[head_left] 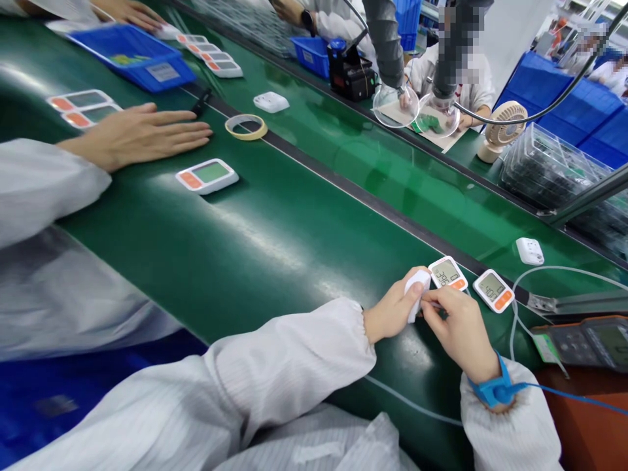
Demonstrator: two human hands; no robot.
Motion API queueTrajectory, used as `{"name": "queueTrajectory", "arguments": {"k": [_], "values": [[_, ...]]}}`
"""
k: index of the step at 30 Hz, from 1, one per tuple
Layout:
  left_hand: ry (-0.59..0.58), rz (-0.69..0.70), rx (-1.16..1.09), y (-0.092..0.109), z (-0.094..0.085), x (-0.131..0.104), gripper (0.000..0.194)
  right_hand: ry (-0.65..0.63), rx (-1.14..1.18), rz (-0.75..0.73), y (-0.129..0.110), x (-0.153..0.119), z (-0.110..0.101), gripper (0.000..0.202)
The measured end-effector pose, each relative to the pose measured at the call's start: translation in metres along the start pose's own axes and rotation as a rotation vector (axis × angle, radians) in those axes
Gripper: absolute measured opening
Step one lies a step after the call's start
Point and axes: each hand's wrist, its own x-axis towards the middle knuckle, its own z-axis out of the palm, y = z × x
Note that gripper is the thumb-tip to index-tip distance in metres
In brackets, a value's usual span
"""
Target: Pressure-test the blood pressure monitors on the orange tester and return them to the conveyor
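Observation:
In the head view, my left hand (391,313) grips a white digital monitor (418,294), turned on edge so its screen is hidden. My right hand (458,324), a blue wrist strap (496,387) at its wrist, pinches close against the monitor's side; what its fingertips hold is too small to make out. Just beyond my hands lies a white-and-orange monitor (447,273) with a lit screen, partly behind my right hand. Another monitor (493,291), also showing digits, sits to its right.
At left, a co-worker's hand (142,134) lies flat near a monitor (208,176), a tape roll (246,127) and a blue bin (157,73). Grey tubing (514,320) curves beside a meter (583,343) at right. Across the belt (314,216) are a small fan (505,127) and two suction hoods (395,104).

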Motion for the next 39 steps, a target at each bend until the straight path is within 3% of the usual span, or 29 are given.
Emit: {"name": "queueTrajectory", "arguments": {"k": [5,10,12,16,19,21,25,29,32,39], "values": [[-0.022,0.014,0.072,-0.002,-0.002,-0.001,0.075,0.028,-0.031,0.042,-0.003,0.0,0.001,0.015],[-0.066,0.12,0.089,-0.003,-0.009,0.002,0.08,0.025,0.055,0.123,-0.003,0.0,-0.004,0.012],[-0.074,0.117,0.004,-0.001,-0.01,0.004,0.081,0.041,0.074,0.122,-0.001,0.001,-0.009,0.012],[-0.11,-0.063,-0.336,0.0,-0.007,0.01,0.075,0.2,0.031,0.131,0.001,0.003,-0.014,0.011],[-0.042,-0.124,-0.505,-0.001,-0.004,0.014,0.073,0.322,-0.02,0.122,-0.003,0.003,-0.009,0.016],[0.037,-0.117,-0.528,-0.001,-0.004,0.015,0.073,0.245,0.031,0.158,-0.007,0.002,-0.003,0.029],[0.099,-0.11,-0.483,0.001,-0.004,0.014,0.076,-0.051,0.218,0.32,-0.011,0.0,0.006,0.065],[-0.06,-0.162,-0.481,0.004,-0.005,0.011,0.068,-0.004,0.288,0.353,-0.005,-0.001,0.001,0.063],[-0.173,-0.159,-0.49,0.005,-0.006,0.01,0.083,0.039,0.282,0.335,0.002,-0.001,-0.005,0.06],[-0.186,-0.127,-0.478,0.002,-0.008,0.011,0.089,0.033,0.291,0.312,0.007,0.001,-0.008,0.059]]}}
